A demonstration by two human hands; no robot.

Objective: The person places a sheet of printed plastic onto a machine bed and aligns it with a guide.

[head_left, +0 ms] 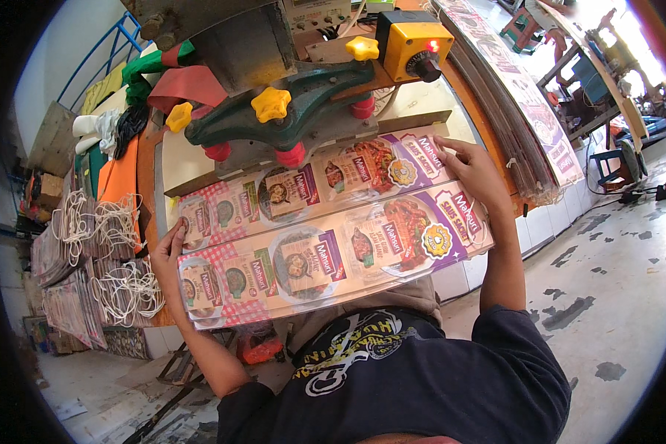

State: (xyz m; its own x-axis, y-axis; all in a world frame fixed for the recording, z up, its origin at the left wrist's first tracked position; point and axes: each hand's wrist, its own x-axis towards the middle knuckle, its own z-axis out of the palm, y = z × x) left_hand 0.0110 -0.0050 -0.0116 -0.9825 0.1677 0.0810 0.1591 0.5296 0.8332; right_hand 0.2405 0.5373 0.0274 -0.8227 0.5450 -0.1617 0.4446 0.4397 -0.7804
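Upper printed food-packet panel (322, 186): just on the wearer's side of the green press frame (311, 103). At its ends I log the left hand (169, 255) and right hand (475, 172), both touching — whether clamped on it, I cannot tell. Matching panel stack (333, 260): farther out from the frame. Yellow control box (401, 48): frame's right. White-corded bundles (122, 287): frame's left.

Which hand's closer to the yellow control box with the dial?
Right. The right hand is at the right end of the printed sheets, just below the box in the picture; the left hand is at their left end, much farther off.
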